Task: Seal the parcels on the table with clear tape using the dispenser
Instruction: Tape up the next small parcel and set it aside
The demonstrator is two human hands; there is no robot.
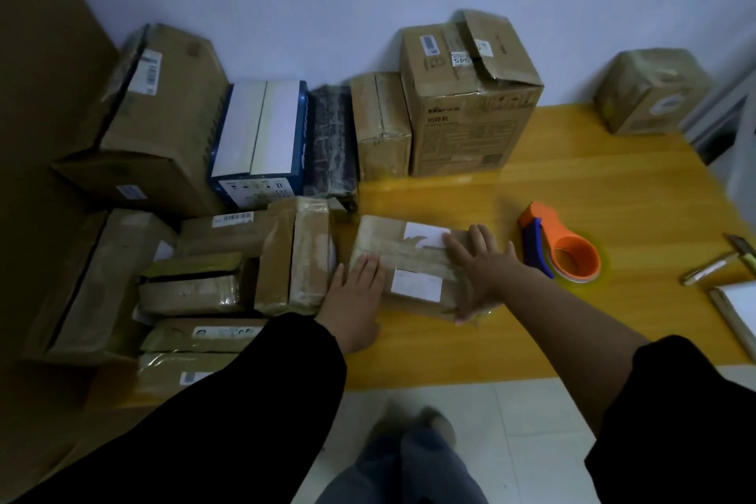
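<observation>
A small brown parcel [409, 258] with two white labels and a strip of clear tape across its top lies in the middle of the yellow table [593, 192]. My left hand [355, 291] presses flat on the parcel's left end, fingers straight. My right hand [480, 266] lies spread on its right end, thumb down over the near right corner. The orange and blue tape dispenser [566, 248] with its clear roll sits on the table just right of my right hand, untouched.
Several taped cardboard parcels [229, 282] are stacked to the left and along the wall behind, with a tall carton [466, 102] and a blue-and-white box [262, 139]. Another parcel [650, 90] stands at the far right. Pens [712, 268] and a notepad [740, 299] lie at the right edge.
</observation>
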